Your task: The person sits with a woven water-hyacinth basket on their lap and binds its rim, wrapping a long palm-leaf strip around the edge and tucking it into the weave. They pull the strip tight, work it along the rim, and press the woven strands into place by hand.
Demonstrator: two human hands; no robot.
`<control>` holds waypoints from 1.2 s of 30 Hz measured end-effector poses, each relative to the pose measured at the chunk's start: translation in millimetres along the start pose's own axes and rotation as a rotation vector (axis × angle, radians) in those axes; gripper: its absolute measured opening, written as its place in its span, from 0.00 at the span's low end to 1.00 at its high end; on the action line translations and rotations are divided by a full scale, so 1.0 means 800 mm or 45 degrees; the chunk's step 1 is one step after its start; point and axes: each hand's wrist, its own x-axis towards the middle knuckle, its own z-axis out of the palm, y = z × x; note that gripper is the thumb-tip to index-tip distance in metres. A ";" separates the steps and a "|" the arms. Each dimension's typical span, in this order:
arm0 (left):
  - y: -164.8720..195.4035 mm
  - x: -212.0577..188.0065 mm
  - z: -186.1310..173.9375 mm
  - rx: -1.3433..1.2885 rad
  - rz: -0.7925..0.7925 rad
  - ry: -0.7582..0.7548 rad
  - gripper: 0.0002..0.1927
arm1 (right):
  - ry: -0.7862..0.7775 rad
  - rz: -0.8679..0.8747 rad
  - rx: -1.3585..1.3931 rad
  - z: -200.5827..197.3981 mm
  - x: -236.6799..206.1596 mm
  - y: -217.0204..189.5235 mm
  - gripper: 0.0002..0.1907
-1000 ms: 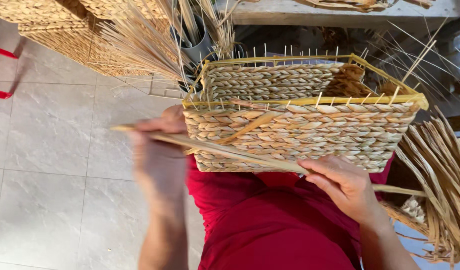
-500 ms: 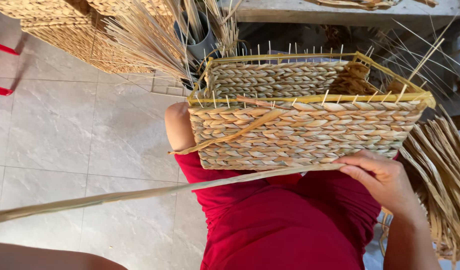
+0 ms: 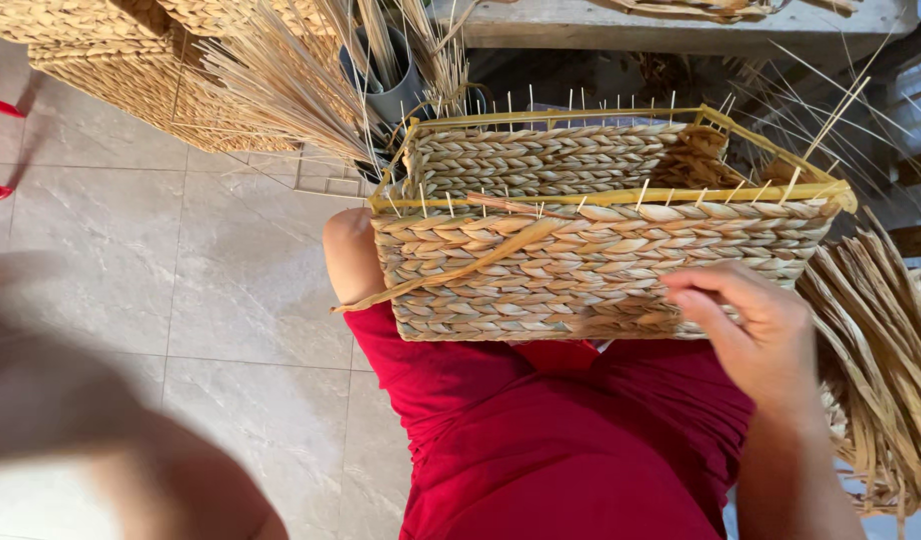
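Weaving a rectangular basket [image 3: 601,270] on the lap

I saw my right hand [image 3: 756,335] resting on the basket's near wall, low at its right end, fingers curled loosely and clamped on nothing I could make out. My left arm [image 3: 121,450] was a blur well off to the left; its hand's state I couldn't tell. The basket's long axis ran left-right, with a loose strand [image 3: 451,268] trailing leftward.

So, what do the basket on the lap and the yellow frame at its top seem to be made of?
The basket looks woven from dried plant fibre, perhaps rush or seagrass: tan, matte, twisted strands in braided rows, with a loose strand hanging off the front. The yellow frame looks like coated metal wire: thin, straight, smooth, evenly coloured. That stays a guess. The right hand rests on the weave.
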 end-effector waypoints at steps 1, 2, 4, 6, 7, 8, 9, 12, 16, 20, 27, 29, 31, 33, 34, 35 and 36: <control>0.024 0.003 0.030 -0.272 0.078 -0.164 0.04 | 0.000 -0.069 -0.019 0.014 0.010 -0.010 0.09; 0.054 0.000 0.059 -0.469 0.078 -0.379 0.04 | -0.002 -0.135 -0.038 0.027 0.020 -0.020 0.09; 0.118 -0.010 0.095 -0.718 -0.036 -0.765 0.08 | 0.007 -0.236 -0.066 0.050 0.039 -0.040 0.10; 0.158 -0.014 0.132 -0.888 -0.245 -0.974 0.14 | 0.024 -0.308 -0.083 0.069 0.059 -0.059 0.11; 0.172 -0.015 0.148 -0.966 -0.330 -1.032 0.14 | 0.044 -0.302 -0.113 0.078 0.067 -0.067 0.11; 0.180 -0.015 0.159 -0.991 -0.374 -1.034 0.14 | 0.063 -0.296 -0.142 0.086 0.075 -0.074 0.11; 0.184 -0.014 0.168 -1.015 -0.419 -1.036 0.14 | 0.082 -0.290 -0.170 0.093 0.083 -0.079 0.12; 0.185 -0.019 0.181 -1.055 -0.538 -1.032 0.11 | 0.079 -0.413 -0.248 0.108 0.102 -0.084 0.15; 0.173 -0.033 0.192 -1.024 -0.578 -1.008 0.09 | 0.107 -0.385 -0.288 0.123 0.112 -0.074 0.13; 0.164 -0.040 0.194 -1.025 -0.592 -1.098 0.08 | 0.193 -0.445 -0.253 0.132 0.106 -0.055 0.12; 0.152 -0.031 0.196 -1.055 -0.543 -1.258 0.09 | 0.316 -0.610 -0.356 0.133 0.083 -0.030 0.13; 0.151 -0.031 0.198 -1.036 -0.470 -1.261 0.10 | 0.300 -0.554 -0.270 0.135 0.080 -0.026 0.12; 0.152 -0.032 0.200 -0.996 -0.408 -1.264 0.12 | 0.301 -0.551 -0.261 0.135 0.078 -0.023 0.12; 0.154 -0.034 0.201 -0.909 -0.340 -1.253 0.13 | 0.322 -0.604 -0.332 0.136 0.077 -0.021 0.13; 0.156 -0.034 0.201 -0.866 -0.305 -1.246 0.13 | 0.321 -0.614 -0.327 0.136 0.077 -0.021 0.13; 0.158 -0.035 0.200 -0.841 -0.288 -1.218 0.13 | 0.318 -0.623 -0.323 0.136 0.076 -0.021 0.13; 0.161 -0.036 0.199 -0.816 -0.272 -1.191 0.13 | 0.314 -0.630 -0.317 0.136 0.076 -0.021 0.13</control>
